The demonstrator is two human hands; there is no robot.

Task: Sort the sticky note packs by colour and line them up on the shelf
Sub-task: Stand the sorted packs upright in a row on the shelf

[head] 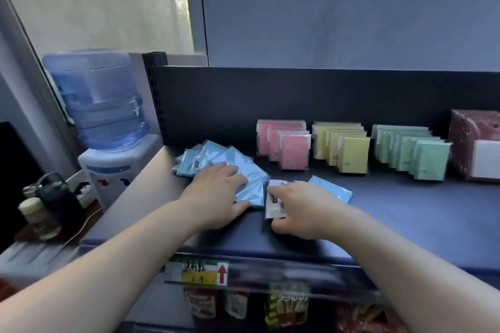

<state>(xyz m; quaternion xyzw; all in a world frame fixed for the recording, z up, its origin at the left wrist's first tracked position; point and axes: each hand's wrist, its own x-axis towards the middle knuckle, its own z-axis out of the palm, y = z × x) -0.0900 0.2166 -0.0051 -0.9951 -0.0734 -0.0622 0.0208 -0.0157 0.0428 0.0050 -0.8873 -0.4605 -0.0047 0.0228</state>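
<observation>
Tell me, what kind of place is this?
Probably a small shop: a price label on the front edge of the shelf, packaged snacks hanging below, and sticky note packs lined up in colour rows like goods for sale.

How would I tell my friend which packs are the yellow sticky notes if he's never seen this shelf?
Find the dark shelf beside the big water bottle. Three rows of packs stand upright along its back, and the yellow packs are the middle row. To their left stand pink packs, to their right green packs, and the blue packs lie flat.
</observation>
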